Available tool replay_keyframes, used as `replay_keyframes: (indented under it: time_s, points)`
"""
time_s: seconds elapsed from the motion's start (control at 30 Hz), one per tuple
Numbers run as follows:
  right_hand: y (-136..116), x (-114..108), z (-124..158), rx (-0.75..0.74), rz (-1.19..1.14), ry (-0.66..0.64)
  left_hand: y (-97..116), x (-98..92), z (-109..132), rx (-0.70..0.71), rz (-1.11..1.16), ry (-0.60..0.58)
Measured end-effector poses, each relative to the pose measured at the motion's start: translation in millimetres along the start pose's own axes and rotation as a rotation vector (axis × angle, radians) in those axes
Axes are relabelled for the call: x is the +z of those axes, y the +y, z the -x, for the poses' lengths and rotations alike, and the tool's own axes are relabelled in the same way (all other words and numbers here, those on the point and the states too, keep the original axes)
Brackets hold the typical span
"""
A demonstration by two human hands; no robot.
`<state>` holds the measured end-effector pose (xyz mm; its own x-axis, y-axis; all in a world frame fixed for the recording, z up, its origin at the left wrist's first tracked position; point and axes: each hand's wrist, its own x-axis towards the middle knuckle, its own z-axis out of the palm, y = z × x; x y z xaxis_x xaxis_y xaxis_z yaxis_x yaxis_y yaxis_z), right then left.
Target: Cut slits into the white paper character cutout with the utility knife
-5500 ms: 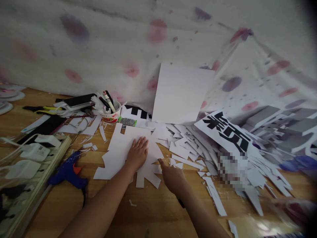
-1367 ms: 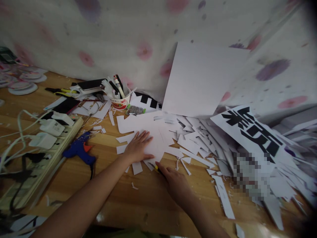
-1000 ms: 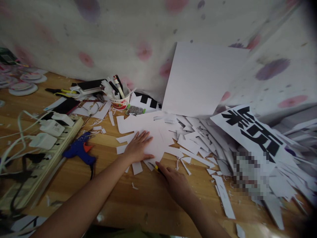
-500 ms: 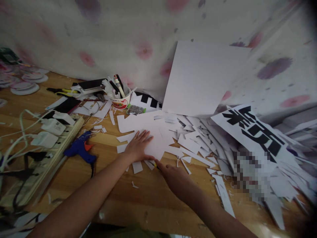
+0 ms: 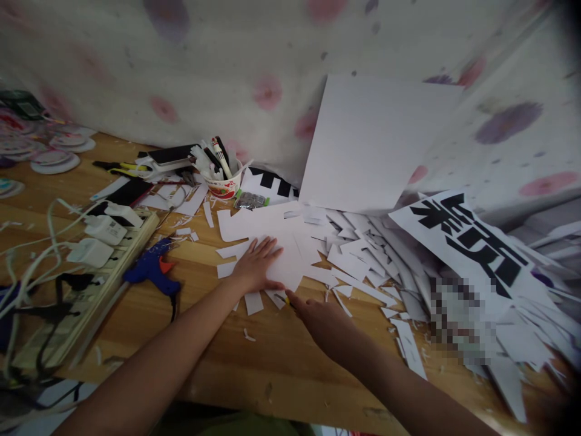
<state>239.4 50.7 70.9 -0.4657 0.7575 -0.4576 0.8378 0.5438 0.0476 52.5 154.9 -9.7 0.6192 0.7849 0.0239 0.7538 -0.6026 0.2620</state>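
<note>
My left hand (image 5: 258,266) lies flat with fingers spread on a white sheet of board (image 5: 272,221), pressing it to the wooden table. The sheet has notched, cut edges. My right hand (image 5: 323,324) is closed around a small yellow craft knife (image 5: 287,300), mostly hidden by the fingers. Its thin tip points left, at the near edge of the sheet, just below my left thumb. Whether the blade touches the board I cannot tell. White offcuts (image 5: 358,257) lie in a heap right of the sheet.
A blue glue gun (image 5: 154,268) and a power strip (image 5: 113,266) with white chargers lie at left. Behind stand a cup of pens (image 5: 222,181) and a large white board (image 5: 363,145) leaning on the curtain. A sheet with black characters (image 5: 467,242) rests at right.
My right hand has shifted slightly, and more of the knife's tip shows beside my left thumb. My left hand stays flat on the board. The whole view has moved a little.
</note>
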Motion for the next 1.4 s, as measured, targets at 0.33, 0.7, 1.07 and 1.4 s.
replay_keyframes:
  time_s: [0.33,0.7,1.07,1.4]
  points:
    - [4,7,7,0.001,-0.046,-0.023,2,-1.7,1,-0.005,-0.008,0.005]
    - [5,16,19,0.053,-0.102,-0.047,3,-5.2,2,-0.005,0.019,0.004]
    - [14,43,23,0.165,-0.313,-0.017,3,-4.4,3,-0.006,0.015,0.004]
    - [1,23,-4,0.121,-0.347,-0.007,2,-2.5,3,0.003,0.011,0.021]
